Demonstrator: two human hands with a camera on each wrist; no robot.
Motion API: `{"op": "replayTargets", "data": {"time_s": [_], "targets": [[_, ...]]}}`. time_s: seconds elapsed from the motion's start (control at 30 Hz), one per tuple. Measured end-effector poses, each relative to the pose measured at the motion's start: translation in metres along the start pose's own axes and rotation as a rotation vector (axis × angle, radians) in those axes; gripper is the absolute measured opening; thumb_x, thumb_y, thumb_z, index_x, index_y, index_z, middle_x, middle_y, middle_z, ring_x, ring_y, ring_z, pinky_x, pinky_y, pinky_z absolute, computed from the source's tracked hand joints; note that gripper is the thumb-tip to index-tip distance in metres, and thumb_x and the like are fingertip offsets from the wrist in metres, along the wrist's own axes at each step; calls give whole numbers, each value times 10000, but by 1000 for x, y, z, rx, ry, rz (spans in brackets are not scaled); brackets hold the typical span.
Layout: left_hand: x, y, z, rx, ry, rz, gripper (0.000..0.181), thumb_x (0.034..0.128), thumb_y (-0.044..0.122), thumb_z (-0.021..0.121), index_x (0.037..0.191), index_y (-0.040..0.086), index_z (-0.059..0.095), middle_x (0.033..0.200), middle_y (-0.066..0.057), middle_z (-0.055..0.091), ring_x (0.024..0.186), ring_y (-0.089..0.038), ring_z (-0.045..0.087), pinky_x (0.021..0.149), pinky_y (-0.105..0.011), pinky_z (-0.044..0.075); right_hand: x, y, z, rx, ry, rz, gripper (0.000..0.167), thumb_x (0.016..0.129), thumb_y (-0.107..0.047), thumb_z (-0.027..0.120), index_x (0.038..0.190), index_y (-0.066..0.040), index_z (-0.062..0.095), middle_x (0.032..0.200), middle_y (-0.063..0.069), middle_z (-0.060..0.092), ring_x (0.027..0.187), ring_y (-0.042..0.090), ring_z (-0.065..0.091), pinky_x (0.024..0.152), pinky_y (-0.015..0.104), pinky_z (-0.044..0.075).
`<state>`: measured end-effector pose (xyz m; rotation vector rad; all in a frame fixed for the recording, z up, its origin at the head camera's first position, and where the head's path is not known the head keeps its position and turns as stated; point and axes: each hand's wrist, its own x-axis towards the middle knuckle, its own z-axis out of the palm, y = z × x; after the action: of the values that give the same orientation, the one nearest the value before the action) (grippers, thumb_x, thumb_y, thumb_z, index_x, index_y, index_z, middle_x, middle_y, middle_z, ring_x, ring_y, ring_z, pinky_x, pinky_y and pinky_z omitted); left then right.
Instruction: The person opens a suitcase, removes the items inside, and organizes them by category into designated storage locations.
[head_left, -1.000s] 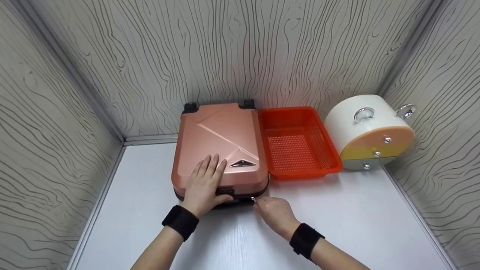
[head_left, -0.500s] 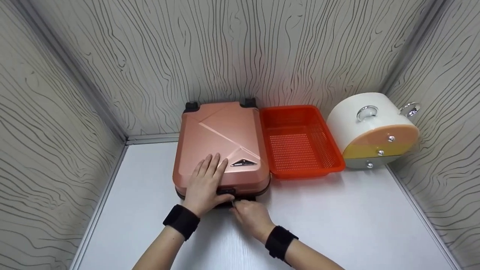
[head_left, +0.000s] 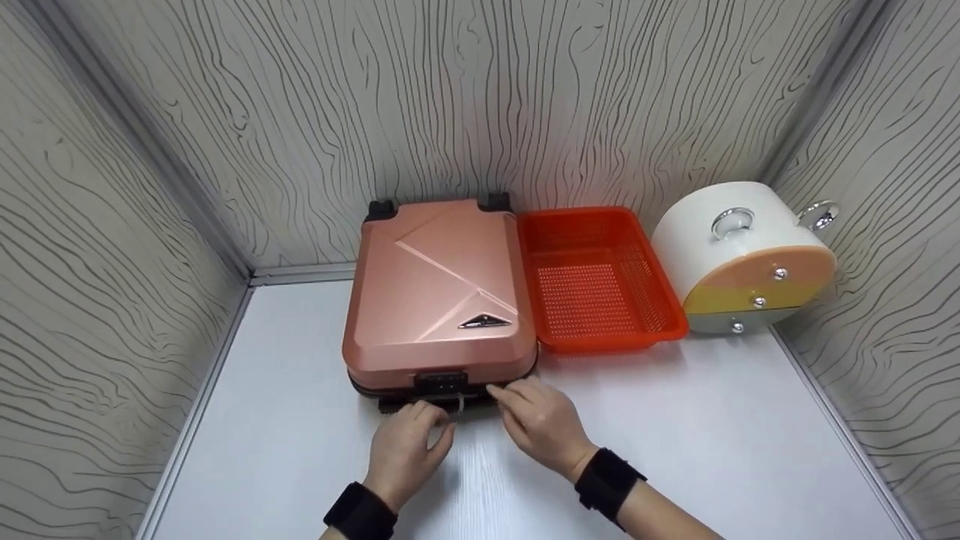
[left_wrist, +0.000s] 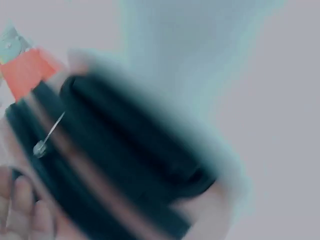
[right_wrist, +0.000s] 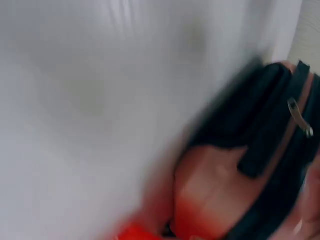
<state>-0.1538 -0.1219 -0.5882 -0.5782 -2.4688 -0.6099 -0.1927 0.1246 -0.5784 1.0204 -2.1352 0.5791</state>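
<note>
A pink hard-shell suitcase [head_left: 442, 277] lies flat, its black lock [head_left: 441, 382] facing the front. From the zip seam a metal zip pull [head_left: 461, 403] stands out, with no fingers round it in the left wrist view [left_wrist: 40, 149] or the right wrist view [right_wrist: 300, 119]. My left hand [head_left: 405, 450] is at the suitcase's front edge, left of the pull, fingers loosely bent and thumb apart. To the right of the pull, my right hand [head_left: 544, 426] has relaxed, bent fingers close to the front edge. Both wrist views are partly blurred.
An orange-red basket [head_left: 611, 346] stands against the suitcase's right side. Beyond it is a white rounded drawer box [head_left: 720, 206] with coloured drawers and ring handles. Patterned walls [head_left: 465, 97] enclose the white table [head_left: 277, 420] at the back and both sides.
My left hand has come off the suitcase lid to its front edge. After sliding left along the seam with the pull, my right hand has let go and moved back right.
</note>
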Motion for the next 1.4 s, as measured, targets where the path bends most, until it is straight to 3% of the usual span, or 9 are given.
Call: {"op": "replayTargets", "data": {"time_s": [0.1,0.2,0.33,0.43,0.67,0.83,1.0,1.13,1.4], "targets": [[-6,2,8,-102,-133,-294,225,901,360,781,1018,174,732,916,87,694,782,-89,641,657,-304,529,16,18,-11,-57,16,-36,547,839,-160,753,1371,-81,649,1210,63,666,1070,238,624,897,367,524],[-4,5,18,-271,-211,-523,441,911,462,754,1169,105,736,974,53,726,820,-102,652,702,-330,536,31,31,-11,-126,-109,-34,835,811,-298,817,1533,-80,458,1517,160,470,1379,353,446,1132,493,362],[-1,11,30,-532,-226,-703,560,898,447,774,1258,27,685,1010,-1,737,857,-123,659,743,-343,552,41,37,-1,-221,-306,-33,1086,784,-474,833,1618,-75,262,1670,198,199,1529,384,185,1233,501,154],[0,16,37,-681,-195,-774,512,900,366,793,1249,10,676,994,-31,712,823,-141,652,698,-318,561,42,36,7,-273,-347,-35,1116,776,-511,830,1619,-64,251,1676,192,186,1537,380,163,1237,482,148],[4,24,39,-836,-110,-824,343,911,244,793,1151,15,709,939,-50,661,754,-146,612,587,-277,553,43,33,14,-304,-312,-16,1127,747,-495,852,1612,-71,269,1669,182,211,1529,380,186,1234,488,160],[7,26,34,-919,-132,-887,326,940,127,698,1197,-61,629,970,-117,669,731,-215,654,612,-351,595,42,32,14,-270,-299,5,1132,736,-465,859,1614,-74,262,1667,187,211,1526,391,180,1235,500,143],[10,23,32,-883,-194,-876,346,957,157,662,1218,-67,631,952,-151,680,641,-189,622,566,-336,578,41,31,14,-265,-291,16,1143,722,-488,866,1610,-78,276,1664,189,216,1520,399,188,1232,515,145],[10,18,32,-813,-241,-790,322,1010,262,660,1153,-25,690,868,-150,677,545,-143,590,494,-317,543,41,30,15,-295,-298,19,1185,708,-537,880,1613,-81,265,1667,180,211,1521,396,188,1232,512,148],[7,5,30,-644,-179,-699,183,1010,220,671,1012,79,788,810,-106,713,558,-111,616,516,-257,518,41,29,15,-350,-321,26,1233,722,-602,858,1626,-71,209,1670,172,203,1524,384,182,1238,494,137]]}}
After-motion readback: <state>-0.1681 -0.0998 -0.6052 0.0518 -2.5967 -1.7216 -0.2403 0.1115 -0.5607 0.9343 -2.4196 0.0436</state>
